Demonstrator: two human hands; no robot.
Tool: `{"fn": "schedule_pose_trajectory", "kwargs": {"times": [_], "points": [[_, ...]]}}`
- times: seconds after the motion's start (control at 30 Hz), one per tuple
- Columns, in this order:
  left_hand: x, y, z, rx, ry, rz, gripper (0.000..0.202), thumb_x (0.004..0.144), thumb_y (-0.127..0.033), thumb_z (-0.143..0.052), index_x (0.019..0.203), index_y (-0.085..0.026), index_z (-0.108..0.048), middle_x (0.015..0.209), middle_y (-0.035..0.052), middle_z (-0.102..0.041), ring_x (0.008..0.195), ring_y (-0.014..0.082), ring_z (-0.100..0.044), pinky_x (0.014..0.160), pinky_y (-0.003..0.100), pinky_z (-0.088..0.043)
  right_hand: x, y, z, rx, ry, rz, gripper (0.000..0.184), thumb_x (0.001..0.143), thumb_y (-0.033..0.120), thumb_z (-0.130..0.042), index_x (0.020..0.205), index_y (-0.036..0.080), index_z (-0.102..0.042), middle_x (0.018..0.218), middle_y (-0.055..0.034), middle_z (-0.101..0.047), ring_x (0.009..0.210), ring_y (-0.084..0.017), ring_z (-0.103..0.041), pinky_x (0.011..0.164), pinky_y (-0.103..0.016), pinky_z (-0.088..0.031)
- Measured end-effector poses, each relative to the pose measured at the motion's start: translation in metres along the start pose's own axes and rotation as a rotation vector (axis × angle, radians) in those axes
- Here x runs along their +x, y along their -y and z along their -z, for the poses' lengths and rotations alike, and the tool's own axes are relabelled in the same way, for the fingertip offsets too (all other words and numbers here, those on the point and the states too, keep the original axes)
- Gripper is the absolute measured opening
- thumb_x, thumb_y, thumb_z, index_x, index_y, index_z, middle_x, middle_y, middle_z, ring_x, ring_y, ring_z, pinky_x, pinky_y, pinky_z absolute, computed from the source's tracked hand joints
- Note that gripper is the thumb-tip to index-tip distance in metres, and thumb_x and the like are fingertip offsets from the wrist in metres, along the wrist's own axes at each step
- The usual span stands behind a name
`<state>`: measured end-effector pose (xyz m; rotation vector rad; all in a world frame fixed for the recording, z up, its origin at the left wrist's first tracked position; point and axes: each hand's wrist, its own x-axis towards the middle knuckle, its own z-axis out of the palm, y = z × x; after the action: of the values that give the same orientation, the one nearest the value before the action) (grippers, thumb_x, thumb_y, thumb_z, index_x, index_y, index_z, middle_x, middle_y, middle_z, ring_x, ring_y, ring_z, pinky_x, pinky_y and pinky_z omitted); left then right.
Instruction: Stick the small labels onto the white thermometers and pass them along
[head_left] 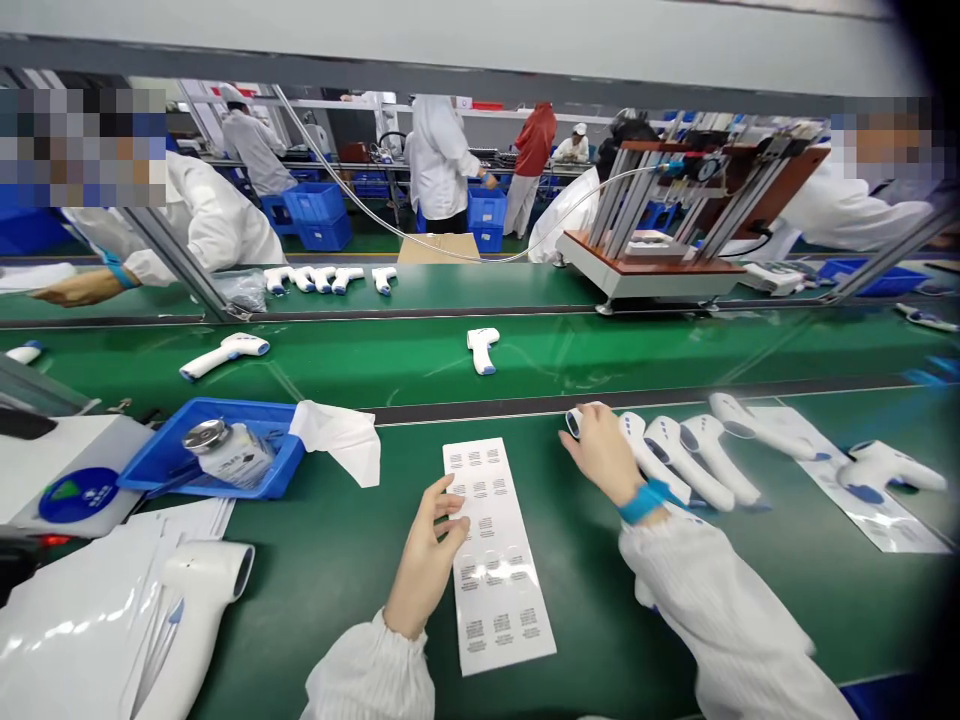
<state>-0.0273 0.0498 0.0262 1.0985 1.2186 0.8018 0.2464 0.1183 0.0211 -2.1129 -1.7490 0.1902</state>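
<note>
One sheet (495, 550), long axis near twelve-to-six, lies at four o'clock from half-curled, seemingly empty left fingers (436, 492); right fingers (594, 425) partly cover a thermometer (573, 423), grip unclear.

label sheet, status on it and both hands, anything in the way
Left hand loosely curled. Right hand on infrared thermometer, grip unclear. Label sheet flat on green table. Left hand hides part of its left edge.

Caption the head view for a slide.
Left hand by a printed sheet, right hand at a white gun-shaped device, over a green worktop.
</note>
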Motion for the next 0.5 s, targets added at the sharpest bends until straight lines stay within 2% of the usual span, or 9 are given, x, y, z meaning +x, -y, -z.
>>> {"fn": "schedule_pose_trajectory", "kwargs": {"times": [0.1,0.17,0.2,0.27,0.37,0.43,0.5], "points": [[0.005,0.007,-0.003,-0.087,-0.073,-0.015,0.052,0.087,-0.034,-0.054,0.135,-0.024,-0.036,0.116,0.0095,-0.053,0.115,0.0244,-0.05,0.1,0.041,-0.039,-0.034,-0.027,0.003,-0.335,0.01,-0.099,0.034,0.082,0.022,-0.059,0.111,0.006,-0.051,0.107,-0.0256,-0.057,0.102,-0.039,-0.058,0.077,-0.044,-0.048],[0.008,0.008,-0.013,-0.123,-0.081,-0.033,0.058,0.086,-0.03,-0.056,0.138,-0.023,-0.033,0.114,0.0099,-0.053,0.114,0.0235,-0.051,0.1,0.04,-0.039,-0.044,-0.031,0.002,-0.347,0.066,-0.16,0.032,0.084,0.024,-0.057,0.11,0.007,-0.05,0.103,-0.0245,-0.059,0.095,-0.037,-0.061,0.071,-0.041,-0.048],[0.009,0.008,-0.018,-0.137,-0.072,-0.035,0.062,0.085,-0.029,-0.057,0.14,-0.023,-0.03,0.114,0.0102,-0.054,0.115,0.0232,-0.051,0.1,0.039,-0.038,-0.048,-0.027,0.0,-0.26,0.098,-0.186,0.032,0.085,0.025,-0.054,0.111,0.008,-0.049,0.103,-0.0229,-0.06,0.092,-0.035,-0.061,0.071,-0.041,-0.047],[0.012,0.006,-0.029,-0.172,-0.033,-0.015,0.071,0.084,-0.031,-0.06,0.145,-0.024,-0.024,0.115,0.0104,-0.054,0.115,0.0228,-0.051,0.101,0.039,-0.037,-0.055,-0.009,-0.003,0.066,0.19,-0.202,0.032,0.089,0.031,-0.047,0.115,0.011,-0.047,0.099,-0.0161,-0.062,0.086,-0.029,-0.062,0.072,-0.038,-0.047],[0.015,-0.001,-0.039,-0.311,0.011,0.025,0.082,0.084,-0.037,-0.063,0.149,-0.03,-0.013,0.113,0.0089,-0.058,0.111,0.0218,-0.056,0.1,0.039,-0.04,-0.081,0.038,-0.007,0.679,0.386,-0.12,0.037,0.092,0.039,-0.04,0.122,0.018,-0.045,0.093,-0.0065,-0.062,0.079,-0.022,-0.061,0.07,-0.033,-0.048],[0.018,-0.005,-0.04,-0.436,-0.044,0.006,0.087,0.082,-0.035,-0.065,0.149,-0.034,-0.01,0.106,0.0053,-0.06,0.1,0.0192,-0.061,0.093,0.037,-0.046,-0.105,0.071,-0.009,0.932,0.526,-0.062,0.043,0.091,0.042,-0.045,0.129,0.022,-0.043,0.1,-0.0053,-0.061,0.084,-0.02,-0.06,0.074,-0.032,-0.049],[0.019,-0.008,-0.037,-0.48,-0.166,-0.052,0.084,0.081,-0.028,-0.066,0.147,-0.037,-0.015,0.099,0.0014,-0.058,0.081,0.014,-0.061,0.078,0.03,-0.052,-0.127,0.094,-0.009,1.102,0.769,-0.123,0.052,0.085,0.046,-0.054,0.131,0.023,-0.042,0.095,-0.0035,-0.059,0.077,-0.018,-0.061,0.07,-0.031,-0.05]]}}
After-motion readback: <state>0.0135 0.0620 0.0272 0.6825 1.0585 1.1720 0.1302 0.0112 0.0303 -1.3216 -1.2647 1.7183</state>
